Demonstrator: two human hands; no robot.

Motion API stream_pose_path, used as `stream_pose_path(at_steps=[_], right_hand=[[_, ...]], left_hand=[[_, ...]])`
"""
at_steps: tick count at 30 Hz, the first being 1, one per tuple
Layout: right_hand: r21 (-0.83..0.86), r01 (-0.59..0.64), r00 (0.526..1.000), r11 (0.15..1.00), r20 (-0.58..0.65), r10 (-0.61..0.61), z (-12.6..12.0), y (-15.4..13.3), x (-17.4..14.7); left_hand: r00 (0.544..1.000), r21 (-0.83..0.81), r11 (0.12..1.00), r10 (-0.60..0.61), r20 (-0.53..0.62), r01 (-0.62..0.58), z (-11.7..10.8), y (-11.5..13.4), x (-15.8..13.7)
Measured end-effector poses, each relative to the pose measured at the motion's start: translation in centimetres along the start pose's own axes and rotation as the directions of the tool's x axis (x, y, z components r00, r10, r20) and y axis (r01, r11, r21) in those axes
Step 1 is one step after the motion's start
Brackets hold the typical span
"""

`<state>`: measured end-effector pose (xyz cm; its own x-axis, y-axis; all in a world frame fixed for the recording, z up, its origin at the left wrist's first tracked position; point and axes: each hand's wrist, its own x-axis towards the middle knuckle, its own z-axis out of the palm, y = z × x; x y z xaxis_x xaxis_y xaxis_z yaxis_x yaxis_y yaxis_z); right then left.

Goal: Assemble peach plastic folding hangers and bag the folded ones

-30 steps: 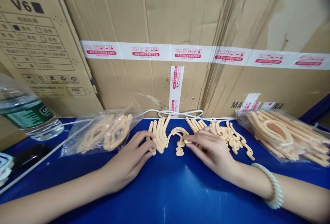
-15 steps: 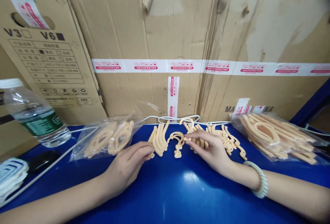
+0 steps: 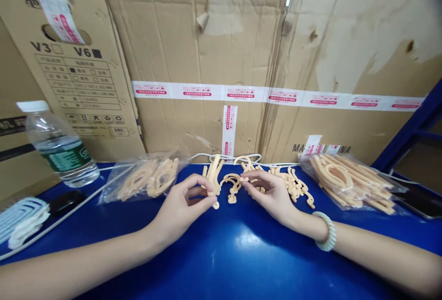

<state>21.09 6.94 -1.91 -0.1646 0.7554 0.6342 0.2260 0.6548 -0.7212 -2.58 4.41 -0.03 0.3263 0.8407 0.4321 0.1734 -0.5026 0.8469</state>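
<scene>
My left hand (image 3: 184, 205) is closed in a pinch on a beige plastic hanger arm (image 3: 216, 205), whose rounded end shows below the fingertips. Just behind it stands a bunch of similar curved arms (image 3: 214, 169), partly hidden by the fingers. My right hand (image 3: 274, 191) pinches a beige hanger hook (image 3: 244, 179) by its base between thumb and fingertips. Between both hands, a few hook pieces (image 3: 232, 194) lie on the blue table. More hooks (image 3: 297, 187) are heaped behind and right of my right hand, which covers part of them.
Clear bags of beige hanger parts lie left (image 3: 145, 182) and right (image 3: 345, 182). A water bottle (image 3: 64, 150), a dark object (image 3: 67, 202) and a white cable (image 3: 69, 224) are at left. A phone (image 3: 421, 202) lies far right. Cardboard boxes (image 3: 193, 129) wall off the table's (image 3: 221, 263) back.
My left hand has moved right from the bunch of arms, now with an arm in its pinch. My right hand still holds the hook. The view has shifted slightly.
</scene>
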Motion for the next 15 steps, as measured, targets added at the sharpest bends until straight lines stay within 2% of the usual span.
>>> stream_pose_path(at_steps=[4, 8, 11, 15], right_hand=[[0.132, -0.13, 0.991, 0.983, 0.021, 0.129, 0.5, -1.9, -0.4], [0.285, -0.251, 0.968, 0.925, 0.056, 0.245, 0.9, -3.4, -1.4], [0.399, -0.329, 0.942, 0.856, 0.069, 0.33, 1.2, -3.7, -2.2], [0.505, -0.434, 0.894, 0.746, 0.139, 0.426, 1.5, -3.4, -3.3]], left_hand=[[0.987, -0.189, 0.971, -0.157, -0.04, 0.147, 1.3, 0.2, -0.4], [0.968, -0.276, 0.929, -0.25, 0.017, 0.245, 2.5, 0.4, -1.1], [0.964, -0.277, 0.923, -0.26, 0.056, 0.265, 3.2, 0.4, -1.5], [0.976, -0.256, 0.943, -0.218, 0.001, 0.211, 3.4, 0.4, -1.7]])
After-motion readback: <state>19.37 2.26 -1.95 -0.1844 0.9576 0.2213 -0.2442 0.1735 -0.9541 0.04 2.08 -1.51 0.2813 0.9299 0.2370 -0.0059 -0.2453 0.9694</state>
